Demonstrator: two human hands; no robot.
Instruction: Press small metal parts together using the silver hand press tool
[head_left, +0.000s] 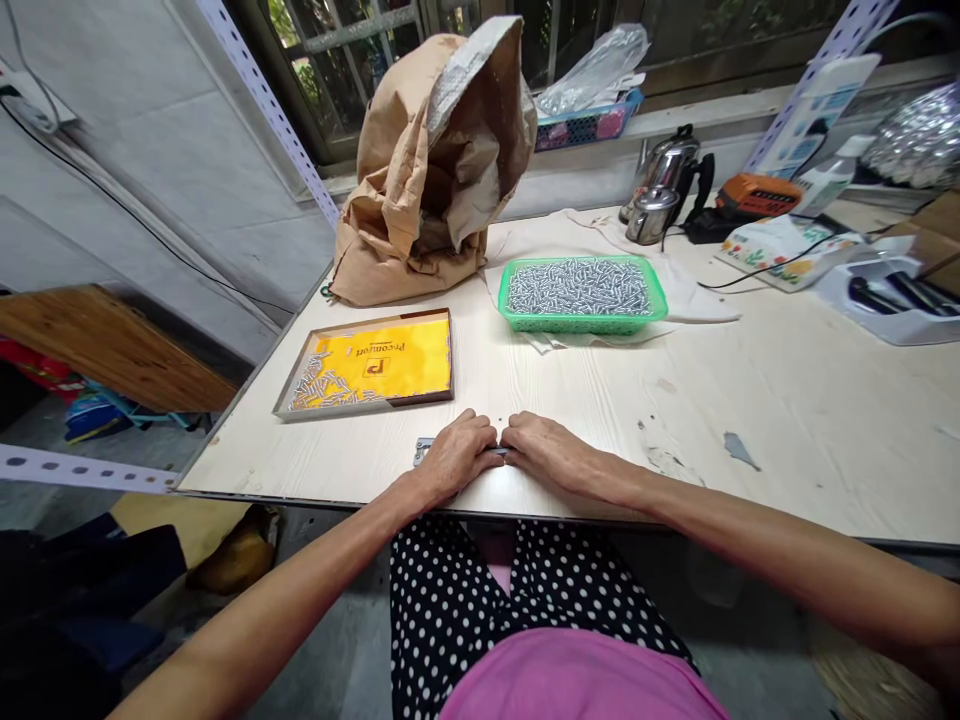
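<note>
My left hand (461,455) is closed low over a small flat metal piece (423,450) near the table's front edge. One end of that piece sticks out to the left of the hand, and the hand covers most of the rest. My right hand (551,450) faces it with its fingertips pinched together, almost touching the left ones. What the right fingertips hold is too small to name. Beyond my hands, a shallow tray (420,401) with a yellow bottom holds small silvery metal parts (322,385). A green plastic basket (581,324) is heaped with similar parts (577,285).
A large brown paper sack (409,220) stands open behind the tray. Toward the back right are a metal kettle (675,165), an orange-and-black battery (757,195), a tissue pack (787,250) and a white holder (885,310). A cloth (697,300) lies under the green basket.
</note>
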